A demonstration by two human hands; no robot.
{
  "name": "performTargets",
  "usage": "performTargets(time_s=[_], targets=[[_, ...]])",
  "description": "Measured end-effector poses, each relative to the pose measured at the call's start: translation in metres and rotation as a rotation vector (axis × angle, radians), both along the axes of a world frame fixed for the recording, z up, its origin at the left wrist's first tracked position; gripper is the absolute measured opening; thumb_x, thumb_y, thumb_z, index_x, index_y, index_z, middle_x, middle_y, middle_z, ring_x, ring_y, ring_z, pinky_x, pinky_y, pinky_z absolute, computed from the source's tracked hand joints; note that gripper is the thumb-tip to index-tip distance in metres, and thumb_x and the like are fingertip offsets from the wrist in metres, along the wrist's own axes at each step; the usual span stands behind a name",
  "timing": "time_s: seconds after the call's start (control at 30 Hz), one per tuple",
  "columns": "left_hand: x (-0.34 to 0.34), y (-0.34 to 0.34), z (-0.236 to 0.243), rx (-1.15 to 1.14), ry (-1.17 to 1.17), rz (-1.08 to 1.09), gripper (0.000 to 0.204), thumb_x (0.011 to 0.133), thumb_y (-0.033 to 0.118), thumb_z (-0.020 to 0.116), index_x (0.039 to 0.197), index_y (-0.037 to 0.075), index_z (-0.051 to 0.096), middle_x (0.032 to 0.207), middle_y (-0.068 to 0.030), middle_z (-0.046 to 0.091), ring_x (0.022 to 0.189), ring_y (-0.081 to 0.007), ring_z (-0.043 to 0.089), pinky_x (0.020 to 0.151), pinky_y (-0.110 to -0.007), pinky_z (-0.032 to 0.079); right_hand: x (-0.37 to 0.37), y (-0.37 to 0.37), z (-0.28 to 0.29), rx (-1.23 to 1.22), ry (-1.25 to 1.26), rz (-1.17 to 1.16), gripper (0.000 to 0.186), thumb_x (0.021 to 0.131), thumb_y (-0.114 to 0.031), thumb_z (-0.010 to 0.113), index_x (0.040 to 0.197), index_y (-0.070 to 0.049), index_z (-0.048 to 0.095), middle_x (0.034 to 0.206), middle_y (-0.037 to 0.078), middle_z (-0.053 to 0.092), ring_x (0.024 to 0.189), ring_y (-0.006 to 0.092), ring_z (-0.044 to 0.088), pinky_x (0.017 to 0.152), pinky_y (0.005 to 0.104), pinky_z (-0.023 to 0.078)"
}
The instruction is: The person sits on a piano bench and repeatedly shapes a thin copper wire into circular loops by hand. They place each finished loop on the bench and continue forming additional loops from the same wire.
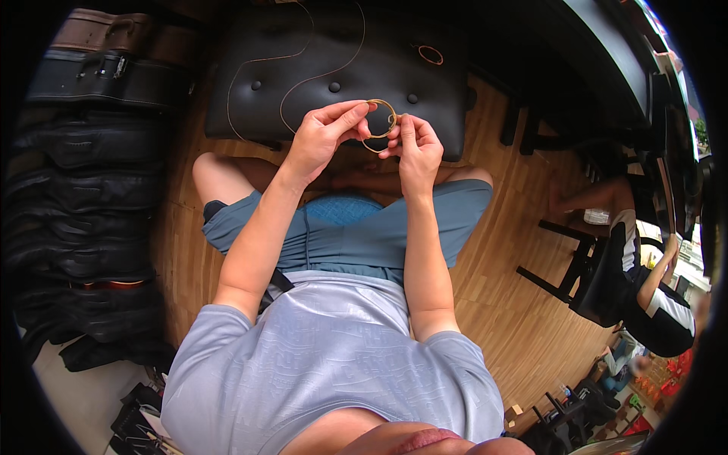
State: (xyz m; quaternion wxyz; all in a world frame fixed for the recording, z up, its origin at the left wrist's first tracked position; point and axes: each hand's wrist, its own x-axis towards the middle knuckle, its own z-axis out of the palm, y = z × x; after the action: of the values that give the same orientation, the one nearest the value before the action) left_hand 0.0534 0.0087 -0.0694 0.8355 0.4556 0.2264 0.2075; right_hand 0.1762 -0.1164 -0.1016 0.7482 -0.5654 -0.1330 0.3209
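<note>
Holding a coil of gold-coloured wire at the near edge of a buttoned black padded worktop, above crossed legs in blue-grey shorts. Clamping the coil's left side in the fingers of the left hand; pinching its right side in the fingers of the right hand, near a short length curving below the coil. Showing, across the worktop, two thin curving strands and, farther right, a small copper-coloured ring. Including, at left, stacked black cases with markings too small to read. Wearing a light grey shirt with a tone-on-tone raised pattern; cannot tell whether lettering.
</note>
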Motion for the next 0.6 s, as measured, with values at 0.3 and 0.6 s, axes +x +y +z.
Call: performTargets(time_s=[0.3,0.6], targets=[[-0.0001,0.0023,-0.0013,0.084,0.187,0.002,0.029,0.1,0.02,0.065,0.117,-0.002,0.071,0.079,0.0,0.066,0.073,-0.0059,0.06,0.072,-0.023,0.053,-0.0048,-0.0028,0.0051,0.152,-0.03,0.129,0.021,0.103,-0.011,0.056,0.118,0.004,0.06,0.087,0.007,0.063,0.074,0.01,0.061,0.063,0.0266,0.061],[-0.0023,0.007,-0.0016,0.173,0.306,-0.024,0.026,0.098,0.02,0.067,0.113,-0.001,0.073,0.076,0.0003,0.065,0.07,-0.0051,0.059,0.068,-0.021,0.051,-0.0047,-0.0077,0.0008,0.151,-0.269,0.302,0.039,0.087,0.01,0.06,0.124,0.0,0.058,0.095,0.002,0.054,0.087,0.0083,0.055,0.081,0.0256,0.055]])
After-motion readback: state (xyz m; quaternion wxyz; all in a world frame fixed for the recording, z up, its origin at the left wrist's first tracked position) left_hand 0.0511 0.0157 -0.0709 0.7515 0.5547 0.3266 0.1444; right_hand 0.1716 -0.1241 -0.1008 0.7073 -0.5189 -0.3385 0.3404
